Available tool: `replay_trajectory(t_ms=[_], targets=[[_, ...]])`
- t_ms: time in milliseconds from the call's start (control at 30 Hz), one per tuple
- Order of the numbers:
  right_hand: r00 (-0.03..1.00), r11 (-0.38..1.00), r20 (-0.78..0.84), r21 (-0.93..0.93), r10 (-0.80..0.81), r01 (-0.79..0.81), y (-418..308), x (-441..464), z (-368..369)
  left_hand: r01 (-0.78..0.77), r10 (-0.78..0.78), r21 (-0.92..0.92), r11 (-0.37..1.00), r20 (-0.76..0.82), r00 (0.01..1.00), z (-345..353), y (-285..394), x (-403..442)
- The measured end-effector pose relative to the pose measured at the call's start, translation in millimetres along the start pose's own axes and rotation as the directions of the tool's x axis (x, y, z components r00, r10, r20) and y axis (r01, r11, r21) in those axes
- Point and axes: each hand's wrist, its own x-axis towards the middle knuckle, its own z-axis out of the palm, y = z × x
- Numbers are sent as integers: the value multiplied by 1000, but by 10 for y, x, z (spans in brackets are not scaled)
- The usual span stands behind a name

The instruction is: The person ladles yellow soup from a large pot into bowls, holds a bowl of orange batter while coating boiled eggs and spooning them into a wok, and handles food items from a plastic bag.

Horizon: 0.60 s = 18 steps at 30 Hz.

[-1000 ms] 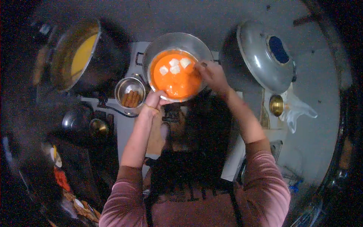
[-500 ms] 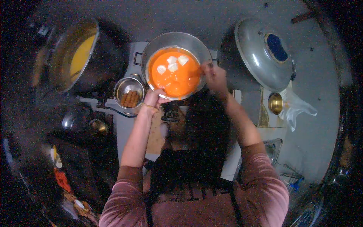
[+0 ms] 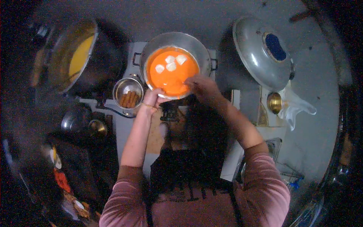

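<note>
We now have our right hand [image 3: 203, 90] in over the orange liquid [image 3: 168, 81], at about four o'clock; half a second ago it was farther out, close to the metal pot's [image 3: 162, 41] rim at about three o'clock. That inward swing puts our fingers right at the liquid, so the contact looks to be there rather than at the rim. The four white pieces [image 3: 171, 66] keep the same grouping as before, spread from about ten round to one o'clock, with the sweep leaving them undisturbed.

Our right fingers are bent and bunched together, pointing in toward the middle. Blur and shadow cover their tips, so we cannot tell whether we pinch a tool or how deep they reach.

Our left hand [image 3: 152, 99] grips the pot's near rim at about seven o'clock, closed on it, with the thumb lying over the edge beside the liquid and the other fingers mostly hidden below. The pot is straight ahead of us at twelve o'clock, a dark handle on each side.

Seen from the pot, a small steel bowl [image 3: 115, 87] of brown sticks [image 3: 129, 99] sits near our left wrist at eight o'clock. A big pot of yellow liquid [image 3: 80, 58] leans at nine, a domed lid [image 3: 251, 56] stands at three, and a brass cup [image 3: 275, 103] rests near four, just beside clear plastic [image 3: 297, 108].
</note>
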Motion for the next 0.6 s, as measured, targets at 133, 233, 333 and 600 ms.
replay_trajectory(t_ms=[133, 233, 333, 600], targets=[[973, 962, 23, -152, 231, -225, -50, 40, -90, 33, -33, 9, 999, -36, 999, 34, 46, -28], [983, 966, -7, -181, 184, -182, 175, 1, 192, 36, -34, 48, 998, -43, 998, 22, 8, 3], [921, 921, -34, -18, 388, -389, 292, -1, 327, -8, 10, 63, 998, -23, 1000, -10, -17, 28], [616, 417, 69, 677, 784, -607, 845, -83, 574, 12, -7, 98, 995, -51, 999, -201, -38, 68]])
